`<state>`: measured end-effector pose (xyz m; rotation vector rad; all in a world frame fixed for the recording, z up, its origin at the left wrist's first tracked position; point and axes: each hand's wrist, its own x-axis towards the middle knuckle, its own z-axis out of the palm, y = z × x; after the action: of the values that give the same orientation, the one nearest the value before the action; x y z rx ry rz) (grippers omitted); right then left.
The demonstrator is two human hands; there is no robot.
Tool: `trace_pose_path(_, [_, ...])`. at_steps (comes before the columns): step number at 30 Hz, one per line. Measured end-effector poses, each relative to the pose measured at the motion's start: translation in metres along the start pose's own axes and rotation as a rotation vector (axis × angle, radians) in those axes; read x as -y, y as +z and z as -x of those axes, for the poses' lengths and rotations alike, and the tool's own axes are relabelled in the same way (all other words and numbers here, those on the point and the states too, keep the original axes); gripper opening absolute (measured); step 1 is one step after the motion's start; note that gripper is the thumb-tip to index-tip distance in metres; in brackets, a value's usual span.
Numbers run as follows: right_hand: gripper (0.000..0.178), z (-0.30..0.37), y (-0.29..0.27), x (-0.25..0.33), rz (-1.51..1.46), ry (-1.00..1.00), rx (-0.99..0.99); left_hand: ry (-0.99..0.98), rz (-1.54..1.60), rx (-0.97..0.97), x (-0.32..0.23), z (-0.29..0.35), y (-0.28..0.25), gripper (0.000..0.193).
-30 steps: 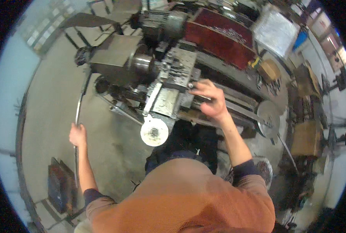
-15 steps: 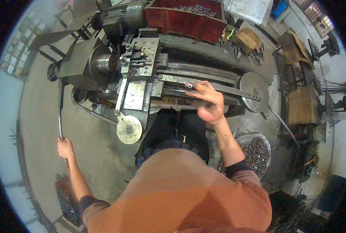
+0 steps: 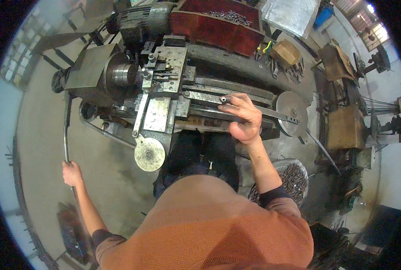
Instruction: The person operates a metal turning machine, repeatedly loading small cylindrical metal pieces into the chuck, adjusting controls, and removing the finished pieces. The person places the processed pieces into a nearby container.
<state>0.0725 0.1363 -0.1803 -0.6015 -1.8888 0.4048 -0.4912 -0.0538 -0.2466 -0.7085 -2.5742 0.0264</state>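
Observation:
At the left, my left hand [image 3: 72,174] is wrapped round a long metal lever [image 3: 65,139] that hangs from the headstock of a small lathe [image 3: 90,67]. My right hand [image 3: 246,119] is raised over the lathe bed, pinching a small hollow metal cylinder [image 3: 224,99] at its fingertips, its open end showing. Beneath that hand runs a flat steel bar [image 3: 205,96] joined to a round metal disc [image 3: 292,113]. The lathe's spindle nose [image 3: 123,74] faces a tool slide [image 3: 171,58] with bolts and clamps. A pale round plate [image 3: 149,154] sits at the slide's near end.
A red metal tray [image 3: 209,33] holding small parts stands behind the bed. Pliers [image 3: 267,47], a wrench [image 3: 274,69] and a cardboard box [image 3: 287,52] lie right of it. Beside my right forearm is a basket [image 3: 305,177] of small metal parts. Other machines line the right wall.
The view has shifted slightly. My left hand, still round the lever, appears a little farther left. My right hand keeps the small cylinder over the bed, nearly unmoved.

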Motion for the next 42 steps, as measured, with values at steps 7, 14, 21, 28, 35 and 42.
trace_pose_path(7, [0.041, -0.017, 0.005, 0.001, 0.020, 0.006, -0.038, -0.067, 0.027, 0.025, 0.002, -0.001, 0.004, 0.035])
trace_pose_path(14, [0.038, -0.033, 0.008, -0.003, -0.002, -0.031, -0.074, -0.023, 0.016, -0.056, -0.004, 0.003, -0.002, 0.025])
trace_pose_path(21, [0.040, -0.035, 0.009, -0.003, -0.080, -0.034, -0.045, -0.026, 0.123, 0.031, -0.006, -0.005, -0.015, 0.033])
trace_pose_path(28, [0.036, -0.030, 0.035, 0.029, -0.193, -0.061, 0.102, 0.224, 1.761, 0.466, -0.134, 0.032, -0.163, 0.028])
trace_pose_path(35, [0.029, -0.027, 0.033, 0.049, -0.249, -0.112, 0.164, 0.849, 2.004, 1.238, -0.265, 0.122, -0.243, 0.034])
trace_pose_path(42, [0.036, -0.011, 0.030, 0.040, -0.222, -0.081, 0.138, 0.853, 1.977, 1.328, -0.273, 0.141, -0.244, 0.034])
